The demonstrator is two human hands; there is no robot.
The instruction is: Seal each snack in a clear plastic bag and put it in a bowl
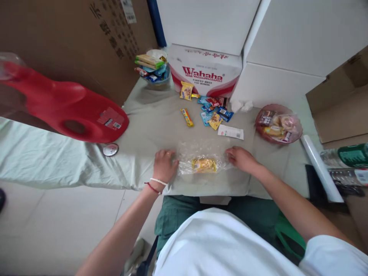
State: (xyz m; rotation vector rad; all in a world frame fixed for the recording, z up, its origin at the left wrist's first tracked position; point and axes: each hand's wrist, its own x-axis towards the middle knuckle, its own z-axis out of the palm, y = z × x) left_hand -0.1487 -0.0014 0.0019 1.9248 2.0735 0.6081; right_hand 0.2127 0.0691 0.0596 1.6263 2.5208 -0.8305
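A clear plastic bag [188,149] lies spread on the cloth in front of me, with a yellow-wrapped snack [204,165] in or under its film; which of these I cannot tell. At the bag's left edge, my left hand [165,167] is closed, thumb and fingers on the film. My right hand [241,158] pinches the opposite edge. Beyond the bag are a small yellow-and-red packet [187,117], a white packet [230,132] and a loose pile of blue, red and yellow snack packets [215,120].
Packets fill a bowl [163,76] at the back left and a pink bowl [299,132] on the right. A large red jug [71,109] stands left, near a round badge [110,149]. A Wahaha carton [207,71] closes off the back. Bottles [349,155] lie at far right.
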